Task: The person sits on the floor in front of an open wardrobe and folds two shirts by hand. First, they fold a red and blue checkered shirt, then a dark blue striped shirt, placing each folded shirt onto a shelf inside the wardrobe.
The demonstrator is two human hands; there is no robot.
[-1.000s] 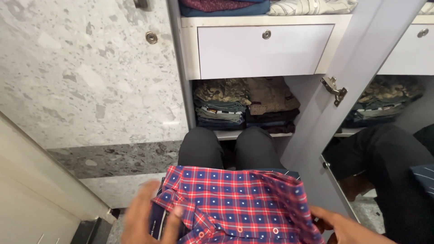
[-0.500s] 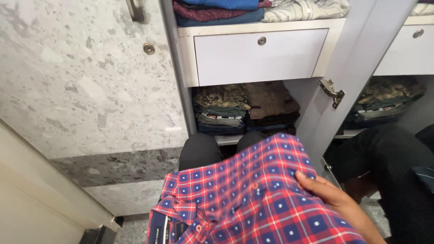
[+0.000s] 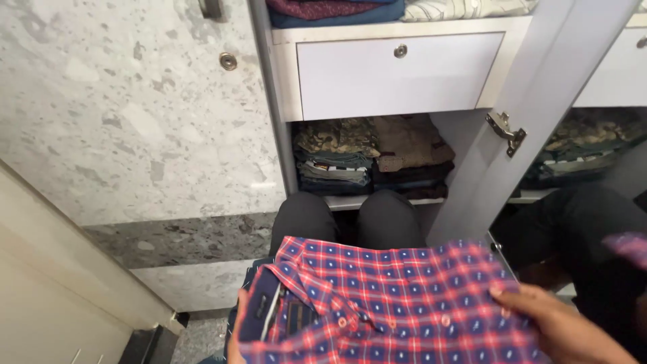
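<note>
Before an open wardrobe [image 3: 404,74], a red and blue checked shirt [image 3: 404,303] lies folded across the person's knees [image 3: 344,216], the right hand [image 3: 559,323] pressing flat on its right edge, the left hand [image 3: 234,347] barely visible at its collar side, grip unclear, folded clothes [image 3: 371,155] stacked beyond.

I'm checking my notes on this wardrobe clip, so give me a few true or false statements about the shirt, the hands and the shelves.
1. The checked shirt is red and blue. True.
2. The right hand rests on the shirt. True.
3. The drawer is pulled open. False: it is shut.
4. The shelf under the drawer is bare. False: folded clothes are stacked there.
5. The left hand shows fully. False: only a sliver shows at the shirt's collar end.
</note>
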